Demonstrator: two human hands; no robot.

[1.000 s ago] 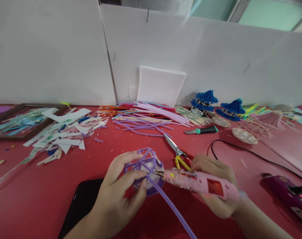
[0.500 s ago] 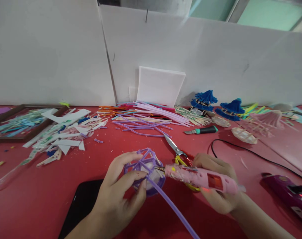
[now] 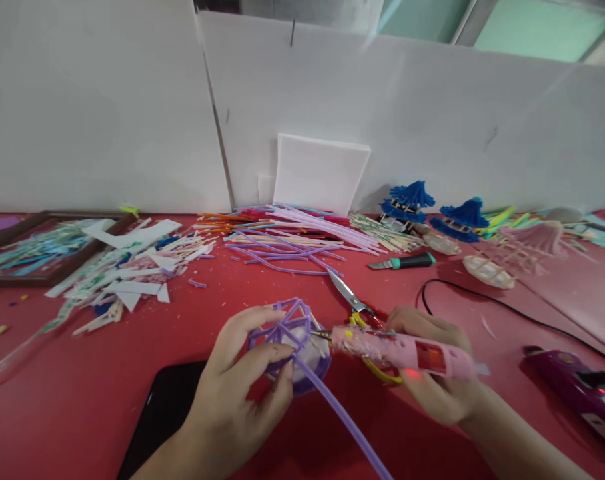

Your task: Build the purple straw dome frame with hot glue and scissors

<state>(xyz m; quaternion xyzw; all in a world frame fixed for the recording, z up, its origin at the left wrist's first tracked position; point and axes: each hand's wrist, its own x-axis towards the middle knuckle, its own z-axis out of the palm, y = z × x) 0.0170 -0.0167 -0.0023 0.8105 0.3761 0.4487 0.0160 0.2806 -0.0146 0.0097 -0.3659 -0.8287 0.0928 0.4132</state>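
Observation:
My left hand (image 3: 247, 373) pinches a small purple frame (image 3: 292, 327) built of thin strips around a whitish base. From its front a long purple strip (image 3: 340, 412) slants down to the right, its near end at the fingertips. In my right hand (image 3: 435, 373) is a pink glue gun (image 3: 402, 350), its metal nozzle pointing left at the frame's right side. Whether the nozzle touches the frame, I cannot tell. Behind the glue gun lie scissors (image 3: 350, 293) with red and yellow handles, partly hidden by it.
Purple and coloured strips (image 3: 292, 233) lie along the back. A utility knife (image 3: 402, 261) and blue-roofed models (image 3: 410, 200) are at the right, near a black cord and a purple power strip (image 3: 577, 393). A black phone (image 3: 167, 407) lies front left; paper scraps (image 3: 132, 273) lie beyond.
The glue gun's rear has risen slightly, so it lies more level, and its nozzle has shifted up a little. The left hand and frame have hardly moved.

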